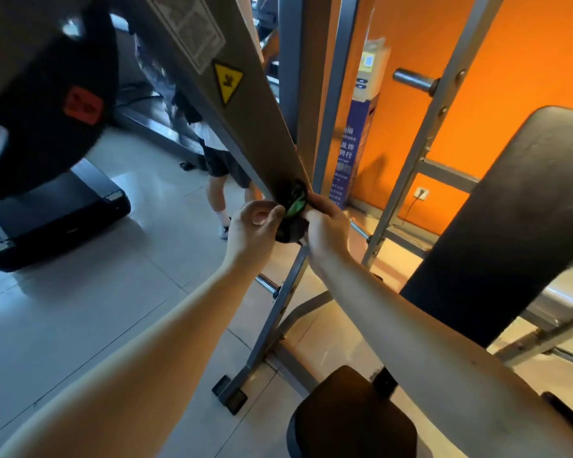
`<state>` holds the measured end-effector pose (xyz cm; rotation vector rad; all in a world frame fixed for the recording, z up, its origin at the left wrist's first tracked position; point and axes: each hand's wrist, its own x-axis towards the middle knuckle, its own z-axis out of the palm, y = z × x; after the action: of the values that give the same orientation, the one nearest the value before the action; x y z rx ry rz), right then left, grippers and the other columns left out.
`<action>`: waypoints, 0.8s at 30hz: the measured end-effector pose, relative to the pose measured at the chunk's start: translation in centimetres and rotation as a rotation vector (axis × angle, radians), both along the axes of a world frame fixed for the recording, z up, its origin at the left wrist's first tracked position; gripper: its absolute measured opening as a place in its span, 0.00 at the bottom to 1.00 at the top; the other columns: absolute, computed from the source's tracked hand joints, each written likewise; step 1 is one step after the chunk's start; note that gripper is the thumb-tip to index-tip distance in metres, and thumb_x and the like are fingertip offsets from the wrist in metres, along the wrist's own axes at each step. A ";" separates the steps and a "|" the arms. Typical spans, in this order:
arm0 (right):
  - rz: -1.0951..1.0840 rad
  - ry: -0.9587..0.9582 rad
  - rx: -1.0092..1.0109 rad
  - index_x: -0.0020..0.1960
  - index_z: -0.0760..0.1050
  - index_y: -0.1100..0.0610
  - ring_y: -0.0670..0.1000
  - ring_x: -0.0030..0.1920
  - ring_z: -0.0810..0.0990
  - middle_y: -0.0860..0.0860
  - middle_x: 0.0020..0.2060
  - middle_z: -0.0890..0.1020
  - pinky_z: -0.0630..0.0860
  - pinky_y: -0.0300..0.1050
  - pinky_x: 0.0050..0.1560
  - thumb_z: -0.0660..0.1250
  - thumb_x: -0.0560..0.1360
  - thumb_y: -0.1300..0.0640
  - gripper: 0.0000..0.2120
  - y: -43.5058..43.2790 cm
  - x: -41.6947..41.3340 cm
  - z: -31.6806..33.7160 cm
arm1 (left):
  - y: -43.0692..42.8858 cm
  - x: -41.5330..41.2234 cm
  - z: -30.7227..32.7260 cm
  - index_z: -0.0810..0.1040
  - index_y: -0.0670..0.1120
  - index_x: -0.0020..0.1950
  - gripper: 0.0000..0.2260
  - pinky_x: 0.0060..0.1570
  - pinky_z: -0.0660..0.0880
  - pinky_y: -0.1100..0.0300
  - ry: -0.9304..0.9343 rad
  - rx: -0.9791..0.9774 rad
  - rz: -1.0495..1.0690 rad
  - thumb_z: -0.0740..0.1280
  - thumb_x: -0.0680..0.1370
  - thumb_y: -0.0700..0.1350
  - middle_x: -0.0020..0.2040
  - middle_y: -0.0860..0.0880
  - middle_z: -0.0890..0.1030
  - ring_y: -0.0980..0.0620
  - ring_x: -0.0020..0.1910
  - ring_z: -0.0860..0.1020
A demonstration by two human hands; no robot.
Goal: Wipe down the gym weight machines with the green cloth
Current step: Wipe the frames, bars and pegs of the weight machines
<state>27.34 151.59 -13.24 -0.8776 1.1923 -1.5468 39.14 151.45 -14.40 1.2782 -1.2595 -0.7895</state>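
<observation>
A round black weight plate with a red label [43, 104] hangs at upper left above the black base of a treadmill [57, 213]. Behind them, a person in dark shorts and white socks [222, 166] stands on the pale tiled floor.

A broad grey metal beam [245, 127] bearing a yellow triangular warning sticker [227, 81] slants down from upper left to centre frame. At its lower end both bare arms reach forward, nearly straight, and meet.

The left hand [253, 226], fingers curled and thumb on top, pinches the near left edge of the bunched green cloth [294, 204]. The cloth is mostly in shadow and is pressed against the beam. The right hand [326, 228] grips its other side, fingers wrapped round the cloth and the beam's edge.

The cloth sits directly between the two hands, each equally near and touching it. The beam's long axis climbs away from them, up and to the left, so any wiping stroke likely has to run along that line toward the sticker.

To the right stand the black padded backrest [510, 226] and the orange wall [526, 61].
</observation>
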 end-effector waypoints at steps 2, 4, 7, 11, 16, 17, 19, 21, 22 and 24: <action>0.064 0.006 -0.010 0.53 0.84 0.48 0.57 0.60 0.83 0.53 0.54 0.86 0.77 0.64 0.65 0.64 0.78 0.61 0.13 0.8 -0.4 0.6 | 1.0 0.5 1.1 0.83 0.48 0.55 0.07 0.47 0.79 0.67 0.045 0.043 -0.065 0.71 0.80 0.49 0.50 0.54 0.84 0.59 0.50 0.82; 0.092 -0.021 -0.015 0.56 0.82 0.50 0.59 0.62 0.81 0.56 0.57 0.84 0.76 0.65 0.66 0.64 0.75 0.59 0.13 1.5 -0.4 1.2 | 1.6 0.9 1.8 0.82 0.47 0.59 0.11 0.47 0.80 0.67 0.076 0.069 -0.141 0.71 0.80 0.51 0.50 0.56 0.83 0.59 0.51 0.81; 0.127 -0.015 -0.011 0.62 0.79 0.58 0.60 0.64 0.80 0.60 0.60 0.82 0.75 0.64 0.67 0.63 0.77 0.62 0.15 2.3 -0.4 1.6 | 2.1 1.1 2.5 0.79 0.47 0.61 0.15 0.44 0.78 0.69 0.035 0.093 -0.188 0.74 0.77 0.52 0.52 0.55 0.82 0.59 0.51 0.81; 0.120 0.197 0.007 0.56 0.80 0.56 0.55 0.61 0.80 0.54 0.55 0.83 0.76 0.58 0.65 0.61 0.81 0.64 0.10 3.3 -0.4 2.7 | 2.3 1.4 3.1 0.82 0.49 0.59 0.12 0.41 0.79 0.70 -0.054 0.030 -0.063 0.75 0.76 0.43 0.51 0.55 0.82 0.57 0.51 0.82; -0.042 0.502 0.046 0.55 0.77 0.50 0.55 0.55 0.83 0.51 0.51 0.83 0.82 0.56 0.56 0.68 0.79 0.60 0.08 3.7 -1.0 4.9 | 2.7 2.0 4.6 0.85 0.51 0.53 0.07 0.47 0.80 0.64 -0.120 -0.108 0.029 0.73 0.76 0.43 0.48 0.58 0.81 0.58 0.49 0.80; -0.019 0.465 0.058 0.57 0.77 0.52 0.56 0.54 0.84 0.53 0.52 0.84 0.83 0.56 0.54 0.66 0.79 0.61 0.09 3.8 -1.2 5.6 | 2.8 1.9 5.1 0.84 0.52 0.53 0.07 0.47 0.80 0.63 -0.127 -0.140 0.044 0.73 0.76 0.44 0.49 0.58 0.81 0.59 0.49 0.80; 0.086 0.291 0.060 0.60 0.78 0.58 0.58 0.52 0.86 0.59 0.53 0.85 0.84 0.57 0.53 0.63 0.81 0.63 0.10 4.3 -1.3 7.4 | 2.9 1.7 6.2 0.84 0.51 0.55 0.08 0.49 0.79 0.64 -0.139 -0.201 0.063 0.73 0.77 0.44 0.50 0.56 0.83 0.59 0.50 0.80; 0.168 0.134 0.048 0.60 0.78 0.60 0.60 0.52 0.86 0.60 0.52 0.85 0.83 0.61 0.55 0.64 0.82 0.59 0.10 4.9 -1.3 9.2 | 3.0 1.4 7.5 0.84 0.49 0.57 0.09 0.49 0.78 0.68 -0.126 -0.248 0.051 0.73 0.77 0.44 0.51 0.55 0.83 0.59 0.50 0.81; 0.183 0.084 0.046 0.60 0.78 0.60 0.61 0.54 0.85 0.60 0.53 0.85 0.83 0.62 0.55 0.66 0.81 0.56 0.11 5.0 -1.4 10.0 | 3.0 1.2 8.0 0.84 0.49 0.57 0.09 0.47 0.76 0.72 -0.127 -0.266 0.040 0.73 0.77 0.44 0.51 0.54 0.84 0.59 0.50 0.81; 0.169 0.039 0.037 0.63 0.76 0.58 0.61 0.57 0.83 0.59 0.56 0.83 0.83 0.61 0.56 0.70 0.79 0.52 0.15 4.8 -1.4 11.2 | 3.0 0.8 8.8 0.84 0.49 0.59 0.09 0.45 0.75 0.74 -0.140 -0.291 0.012 0.72 0.78 0.44 0.52 0.54 0.84 0.59 0.50 0.81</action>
<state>25.95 156.37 -2.07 -0.9631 1.1408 -1.3731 39.91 154.44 -5.57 1.1164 -1.4201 -0.4923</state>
